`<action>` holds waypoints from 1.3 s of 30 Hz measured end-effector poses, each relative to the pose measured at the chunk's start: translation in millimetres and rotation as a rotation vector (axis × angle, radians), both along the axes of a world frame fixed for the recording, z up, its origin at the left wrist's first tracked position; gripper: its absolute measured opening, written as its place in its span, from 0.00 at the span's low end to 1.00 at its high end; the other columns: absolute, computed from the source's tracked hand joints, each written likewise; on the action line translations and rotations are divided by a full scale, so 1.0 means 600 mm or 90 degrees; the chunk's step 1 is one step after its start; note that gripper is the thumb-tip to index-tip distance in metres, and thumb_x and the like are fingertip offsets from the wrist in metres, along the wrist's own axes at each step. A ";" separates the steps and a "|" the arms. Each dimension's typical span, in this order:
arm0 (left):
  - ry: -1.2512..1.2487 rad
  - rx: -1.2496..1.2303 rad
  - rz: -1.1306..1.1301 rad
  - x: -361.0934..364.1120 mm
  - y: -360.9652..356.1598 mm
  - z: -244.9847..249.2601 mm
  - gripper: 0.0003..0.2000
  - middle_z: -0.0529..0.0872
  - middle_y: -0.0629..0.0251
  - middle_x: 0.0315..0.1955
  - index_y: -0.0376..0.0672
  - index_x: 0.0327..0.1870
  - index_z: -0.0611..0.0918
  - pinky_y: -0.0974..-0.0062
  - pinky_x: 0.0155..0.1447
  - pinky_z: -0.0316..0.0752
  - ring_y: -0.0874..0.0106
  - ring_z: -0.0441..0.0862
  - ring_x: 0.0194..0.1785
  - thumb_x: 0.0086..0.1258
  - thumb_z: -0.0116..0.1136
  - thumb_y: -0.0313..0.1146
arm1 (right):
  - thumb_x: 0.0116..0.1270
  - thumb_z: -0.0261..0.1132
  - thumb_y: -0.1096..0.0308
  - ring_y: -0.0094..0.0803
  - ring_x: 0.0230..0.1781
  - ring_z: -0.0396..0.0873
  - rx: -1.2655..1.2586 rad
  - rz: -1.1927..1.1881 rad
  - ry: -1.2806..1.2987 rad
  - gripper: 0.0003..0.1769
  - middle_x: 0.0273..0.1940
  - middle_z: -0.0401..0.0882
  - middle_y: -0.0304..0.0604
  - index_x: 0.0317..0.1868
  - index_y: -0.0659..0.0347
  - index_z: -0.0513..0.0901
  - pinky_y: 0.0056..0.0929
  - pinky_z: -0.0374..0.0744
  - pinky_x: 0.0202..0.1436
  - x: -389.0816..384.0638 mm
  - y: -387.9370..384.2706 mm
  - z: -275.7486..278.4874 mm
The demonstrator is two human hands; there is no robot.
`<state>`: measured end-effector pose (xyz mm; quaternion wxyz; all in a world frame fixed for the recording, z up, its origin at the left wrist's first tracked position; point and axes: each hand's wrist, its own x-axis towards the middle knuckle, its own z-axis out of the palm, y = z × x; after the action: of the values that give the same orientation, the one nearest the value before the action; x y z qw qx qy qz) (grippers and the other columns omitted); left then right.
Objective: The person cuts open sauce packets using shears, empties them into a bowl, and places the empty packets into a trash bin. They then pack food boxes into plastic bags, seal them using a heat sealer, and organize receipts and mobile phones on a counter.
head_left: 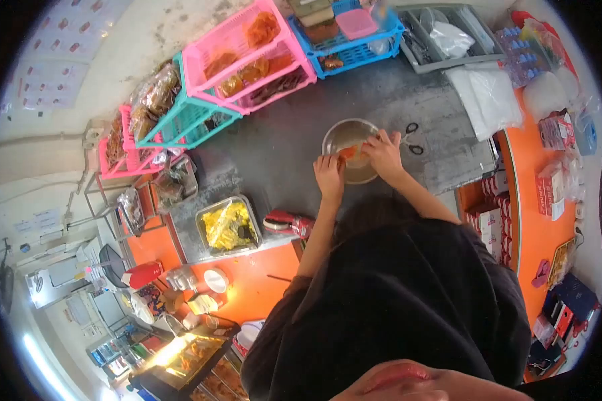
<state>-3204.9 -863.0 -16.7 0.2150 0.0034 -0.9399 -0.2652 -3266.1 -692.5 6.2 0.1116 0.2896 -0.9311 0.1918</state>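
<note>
A round metal bowl [352,176] stands on the dark worktop, and both hands are over it. My left hand [330,179] has its fingers curled over the bowl's left side, at one end of an orange strip [348,153] that looks like food. My right hand [384,155] pinches the strip's other end from the right, above the inside of the bowl. What the strip is exactly is too small to tell. A pair of black-handled scissors [414,140] lies on the worktop just right of my right hand.
Pink baskets [201,63], a teal basket [197,130] and a blue basket [348,45] with packed food line the back. A metal tray [229,227] of yellow food and a red pouch [287,222] lie front left. White plastic bags [488,107] rest right.
</note>
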 end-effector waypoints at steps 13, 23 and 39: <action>-0.116 0.360 0.054 -0.033 0.036 0.048 0.08 0.84 0.53 0.33 0.36 0.38 0.79 0.69 0.40 0.78 0.61 0.85 0.35 0.62 0.60 0.29 | 0.52 0.63 0.76 0.51 0.38 0.80 -0.344 0.032 -0.253 0.20 0.36 0.81 0.53 0.49 0.60 0.78 0.40 0.79 0.42 0.001 -0.065 -0.039; 0.119 0.127 -0.030 -0.313 -0.239 0.150 0.09 0.83 0.56 0.39 0.37 0.44 0.79 0.64 0.52 0.73 0.59 0.80 0.46 0.71 0.47 0.28 | 0.63 0.66 0.71 0.20 0.42 0.77 -0.775 0.094 -0.308 0.12 0.40 0.82 0.37 0.45 0.67 0.80 0.23 0.77 0.45 -0.298 -0.172 0.288; -0.252 -0.308 0.109 -0.639 -0.432 -0.218 0.33 0.65 0.51 0.66 0.45 0.66 0.67 0.56 0.71 0.55 0.54 0.58 0.70 0.60 0.61 0.45 | 0.60 0.60 0.51 0.47 0.61 0.58 -0.032 0.083 0.086 0.14 0.52 0.69 0.41 0.25 0.48 0.86 0.67 0.54 0.54 -0.596 -0.359 0.263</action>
<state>-3588.2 -1122.3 -147.5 0.0446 0.0829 -0.9955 -0.0091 -3623.9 -908.2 163.9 0.1686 0.3589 -0.8955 0.2019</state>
